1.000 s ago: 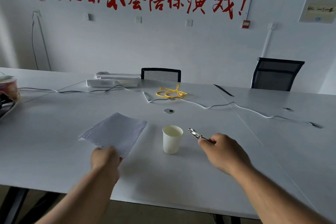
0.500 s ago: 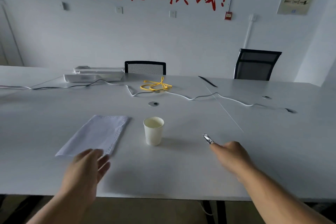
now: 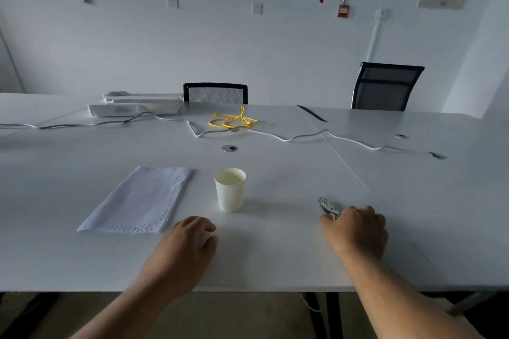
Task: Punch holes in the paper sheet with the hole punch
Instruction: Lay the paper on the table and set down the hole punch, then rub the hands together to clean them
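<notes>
The paper sheet [image 3: 140, 199] lies flat on the white table [image 3: 275, 256], left of centre, with rows of small punched holes along its right and near edges. My left hand [image 3: 187, 242] rests on the table just right of the paper's near corner, fingers curled, holding nothing. The metal hole punch [image 3: 327, 208] lies low on the table at the right; my right hand [image 3: 356, 228] is closed over its handles, only its head showing.
A white paper cup [image 3: 230, 190] stands between the paper and the punch. Farther back lie a yellow cable [image 3: 232, 120], a white cord [image 3: 289, 139], white trays [image 3: 135, 107] and a round grommet [image 3: 229, 148]. Two black chairs [image 3: 385, 88] stand behind the table.
My left hand let go of the paper and moved right to rest beside it. My right hand carried the punch right and down onto the table.
</notes>
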